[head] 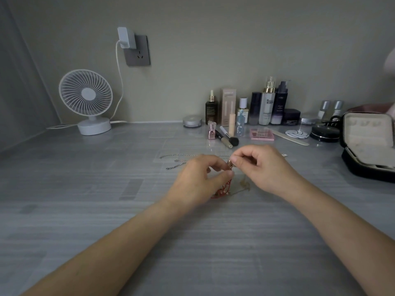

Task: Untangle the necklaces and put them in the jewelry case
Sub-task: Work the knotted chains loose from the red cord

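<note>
A tangle of necklaces hangs between my two hands over the middle of the grey desk: a red beaded strand (222,190) and a thin gold chain (243,184) trail down to the surface. My left hand (196,180) pinches the tangle from the left. Facing it, my right hand (263,165) pinches the top of the tangle near a small gold piece. Thin silver chains (179,161) lie flat just beyond my left hand. The black jewelry case (367,146) stands open at the right edge, showing its pale lining.
Cosmetics line the back wall on the right: bottles (267,105), a makeup brush (228,137), a pink palette (261,134), a nail file, round compacts (324,133). A white desk fan (87,101) stands back left, its cable running to a wall charger.
</note>
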`<state>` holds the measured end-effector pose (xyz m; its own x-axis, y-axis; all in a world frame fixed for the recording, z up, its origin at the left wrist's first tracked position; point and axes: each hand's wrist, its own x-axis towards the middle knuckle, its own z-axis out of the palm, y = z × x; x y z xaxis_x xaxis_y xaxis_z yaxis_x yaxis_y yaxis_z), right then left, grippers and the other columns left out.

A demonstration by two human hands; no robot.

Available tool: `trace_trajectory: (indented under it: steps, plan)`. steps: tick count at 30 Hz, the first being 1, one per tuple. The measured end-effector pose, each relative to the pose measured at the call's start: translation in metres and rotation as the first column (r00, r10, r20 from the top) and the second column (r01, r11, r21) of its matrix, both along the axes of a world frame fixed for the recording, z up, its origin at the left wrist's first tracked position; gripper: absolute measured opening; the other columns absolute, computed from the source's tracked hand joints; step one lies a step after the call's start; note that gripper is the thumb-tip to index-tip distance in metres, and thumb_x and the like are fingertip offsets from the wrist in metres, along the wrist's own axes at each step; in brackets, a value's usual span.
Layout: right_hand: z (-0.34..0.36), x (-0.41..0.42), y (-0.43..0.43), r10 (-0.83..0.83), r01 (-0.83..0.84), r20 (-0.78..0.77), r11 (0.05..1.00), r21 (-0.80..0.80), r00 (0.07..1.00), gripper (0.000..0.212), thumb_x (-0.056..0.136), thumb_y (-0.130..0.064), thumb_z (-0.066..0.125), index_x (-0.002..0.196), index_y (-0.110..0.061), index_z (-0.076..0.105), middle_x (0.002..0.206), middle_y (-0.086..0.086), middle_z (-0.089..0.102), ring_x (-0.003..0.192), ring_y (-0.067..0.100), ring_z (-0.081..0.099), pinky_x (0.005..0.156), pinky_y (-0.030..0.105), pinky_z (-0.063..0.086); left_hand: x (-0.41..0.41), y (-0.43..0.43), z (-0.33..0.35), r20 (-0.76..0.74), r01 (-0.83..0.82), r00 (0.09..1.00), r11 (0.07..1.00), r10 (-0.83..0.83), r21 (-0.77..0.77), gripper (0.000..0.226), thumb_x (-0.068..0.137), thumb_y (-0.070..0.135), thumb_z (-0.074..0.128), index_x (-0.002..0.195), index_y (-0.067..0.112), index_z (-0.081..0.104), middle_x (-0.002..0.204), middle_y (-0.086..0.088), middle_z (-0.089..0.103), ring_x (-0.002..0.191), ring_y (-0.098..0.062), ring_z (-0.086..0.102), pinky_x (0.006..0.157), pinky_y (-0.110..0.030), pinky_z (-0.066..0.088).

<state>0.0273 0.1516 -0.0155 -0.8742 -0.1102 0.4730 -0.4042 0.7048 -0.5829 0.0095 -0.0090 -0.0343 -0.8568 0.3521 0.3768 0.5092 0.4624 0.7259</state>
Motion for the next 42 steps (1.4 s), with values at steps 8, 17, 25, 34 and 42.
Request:
trace_trajectory:
  steps: [8,17,25,34,42]
  plan:
    - [0.000,-0.002,0.002,-0.072,0.070,0.027,0.995,0.076,0.997,0.016,0.088,-0.027,0.058,0.082,-0.016,0.068,0.067,0.004,0.063,0.061,0.014,0.053,0.060,0.025,0.042,-0.006,-0.005,0.003,-0.007,-0.051,0.999,0.998,0.051,0.021,0.026,0.086,0.023,0.061,0.065,0.037,0.057,0.068,0.019,0.058,0.070,0.001,0.051,0.064,-0.012,0.039]
    - [0.006,0.002,0.007,-0.028,0.028,0.086,1.000,0.005,0.996,0.008,0.085,-0.027,0.063,0.081,-0.025,0.069,0.067,-0.019,0.061,0.063,-0.014,0.055,0.062,0.002,0.039,-0.012,-0.008,0.004,0.160,-0.108,0.984,0.982,0.083,0.156,0.026,0.090,0.017,0.053,0.065,0.022,0.056,0.056,0.007,0.047,0.044,0.000,0.038,0.045,-0.014,0.032]
    - [0.005,0.000,0.010,-0.056,0.055,-0.010,0.992,-0.114,0.998,0.009,0.085,-0.023,0.062,0.078,-0.026,0.068,0.070,-0.006,0.070,0.067,0.011,0.064,0.074,0.035,0.054,-0.008,-0.007,0.006,0.222,-0.068,0.975,0.974,0.019,0.215,0.018,0.085,0.009,0.061,0.071,0.020,0.060,0.070,-0.004,0.062,0.066,-0.015,0.054,0.063,-0.022,0.045]
    - [0.012,0.002,0.005,-0.032,0.087,0.142,0.912,-0.402,0.989,0.016,0.085,-0.008,0.058,0.072,-0.013,0.066,0.072,0.000,0.065,0.067,0.008,0.059,0.071,0.022,0.047,-0.007,-0.010,0.008,0.253,-0.077,0.967,0.979,0.027,0.190,0.021,0.090,0.017,0.055,0.072,0.023,0.065,0.075,-0.003,0.058,0.066,-0.011,0.044,0.060,-0.020,0.035]
    - [0.006,0.005,-0.005,0.083,0.060,0.385,0.937,-0.344,0.919,0.006,0.083,-0.025,0.065,0.079,-0.021,0.067,0.056,-0.011,0.052,0.051,0.002,0.045,0.050,0.013,0.040,-0.008,-0.008,0.012,0.436,-0.109,0.890,0.867,-0.133,0.486,0.023,0.093,0.011,0.048,0.073,0.012,0.060,0.051,0.006,0.055,0.057,-0.012,0.053,0.065,-0.024,0.043]
